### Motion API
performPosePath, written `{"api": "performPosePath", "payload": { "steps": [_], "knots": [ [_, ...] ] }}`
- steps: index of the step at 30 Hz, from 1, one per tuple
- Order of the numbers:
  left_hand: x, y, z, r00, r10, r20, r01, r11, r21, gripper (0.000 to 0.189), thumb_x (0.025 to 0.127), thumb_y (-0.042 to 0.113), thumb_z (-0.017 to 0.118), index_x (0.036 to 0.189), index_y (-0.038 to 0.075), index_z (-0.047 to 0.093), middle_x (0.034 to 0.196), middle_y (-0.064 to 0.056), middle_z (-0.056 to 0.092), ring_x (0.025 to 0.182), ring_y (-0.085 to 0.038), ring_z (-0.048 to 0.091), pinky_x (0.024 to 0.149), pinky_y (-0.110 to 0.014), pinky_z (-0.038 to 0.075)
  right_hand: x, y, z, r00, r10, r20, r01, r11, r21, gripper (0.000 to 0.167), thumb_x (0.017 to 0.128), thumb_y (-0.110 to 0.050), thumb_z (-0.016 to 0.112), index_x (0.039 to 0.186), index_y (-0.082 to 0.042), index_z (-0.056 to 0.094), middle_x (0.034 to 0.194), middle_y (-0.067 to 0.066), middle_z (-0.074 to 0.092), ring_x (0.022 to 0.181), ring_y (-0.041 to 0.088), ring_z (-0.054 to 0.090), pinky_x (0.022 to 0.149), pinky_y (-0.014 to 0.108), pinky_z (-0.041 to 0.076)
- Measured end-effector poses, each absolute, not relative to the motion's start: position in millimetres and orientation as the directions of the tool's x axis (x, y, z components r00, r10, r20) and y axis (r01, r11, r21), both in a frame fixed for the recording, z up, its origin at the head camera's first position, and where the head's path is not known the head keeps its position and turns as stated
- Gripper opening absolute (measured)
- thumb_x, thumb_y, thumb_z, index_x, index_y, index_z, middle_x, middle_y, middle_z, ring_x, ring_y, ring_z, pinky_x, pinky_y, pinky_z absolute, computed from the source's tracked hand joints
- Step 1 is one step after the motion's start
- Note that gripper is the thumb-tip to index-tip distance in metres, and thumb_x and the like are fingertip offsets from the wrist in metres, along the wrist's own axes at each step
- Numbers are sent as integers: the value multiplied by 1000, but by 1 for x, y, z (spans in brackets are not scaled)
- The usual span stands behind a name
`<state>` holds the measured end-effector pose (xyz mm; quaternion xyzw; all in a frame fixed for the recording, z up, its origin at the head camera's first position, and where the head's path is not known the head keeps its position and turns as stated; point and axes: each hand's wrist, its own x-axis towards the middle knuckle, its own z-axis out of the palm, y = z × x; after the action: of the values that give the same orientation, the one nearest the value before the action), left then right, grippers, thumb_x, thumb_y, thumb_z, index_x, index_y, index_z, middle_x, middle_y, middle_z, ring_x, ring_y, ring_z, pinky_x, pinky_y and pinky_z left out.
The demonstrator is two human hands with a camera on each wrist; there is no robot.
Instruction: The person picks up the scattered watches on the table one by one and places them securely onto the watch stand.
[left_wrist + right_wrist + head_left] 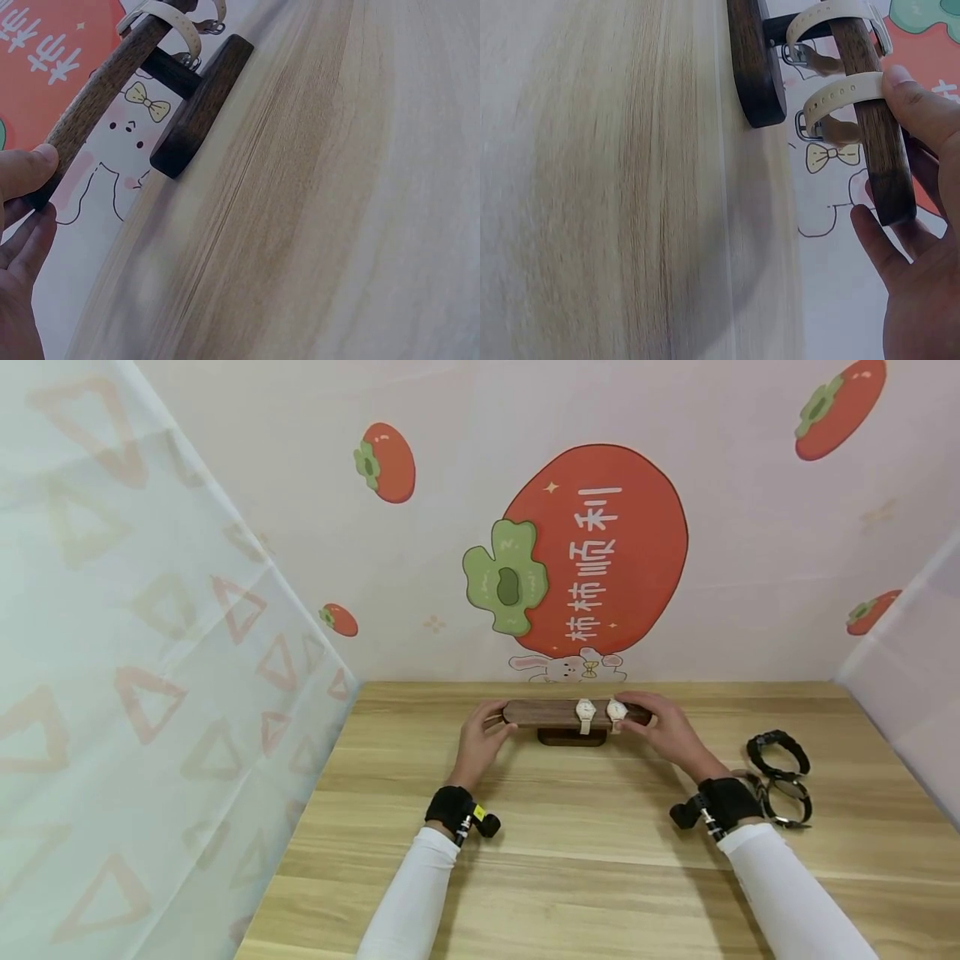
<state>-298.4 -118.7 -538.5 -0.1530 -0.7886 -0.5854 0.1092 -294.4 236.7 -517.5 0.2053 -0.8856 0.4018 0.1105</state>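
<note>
Partly hidden by right wrist strap (729,803): dark bands (767,741), details unclear, on wood-grain surface (570,868). Fingers of left hand (477,743), right hand (670,733) grip ends of wooden stand (543,714) bearing two pale watches (585,711), near persimmon-print wall (442,552).

"How's the watch stand (558,717)?"
"Dark wood, bar level, near the back of the tabletop (555,860)."
"And on it?"
"One pale watch (586,711) near the middle, another watch (617,711) toward the right end, straps looped round the bar."
</note>
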Motion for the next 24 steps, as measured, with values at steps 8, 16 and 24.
{"api": "performPosePath", "payload": {
  "steps": [8, 16, 24],
  "knots": [
    [-299, -118, -541, -932, 102, 348, 363, 237, 901, 47, 93, 6, 82, 138, 5, 68, 141, -19, 63, 130, -40, 65, 111, -49, 57, -295, 231, -518, -884, -290, 367, -467, 593, -656, 48, 95, -9, 81, 140, -1, 68, 145, 28, 63, 136, 51, 55, 114, 69, 43],
    [-299, -119, -540, -932, 113, 343, 361, 259, 896, 45, 95, 8, 80, 139, 6, 68, 140, -18, 63, 130, -37, 66, 111, -42, 57, -296, 225, -518, -877, -293, 380, -479, 592, -648, 48, 94, -7, 82, 140, 0, 68, 144, 28, 63, 136, 51, 55, 114, 69, 43],
    [-298, -119, -539, -929, 109, 353, 370, 239, 898, 46, 95, 9, 80, 138, 5, 68, 140, -18, 63, 129, -37, 66, 111, -44, 57, -298, 223, -519, -871, -295, 393, -489, 593, -639, 49, 93, -6, 82, 140, 1, 68, 144, 27, 64, 135, 51, 56, 114, 68, 43]
  ]
}}
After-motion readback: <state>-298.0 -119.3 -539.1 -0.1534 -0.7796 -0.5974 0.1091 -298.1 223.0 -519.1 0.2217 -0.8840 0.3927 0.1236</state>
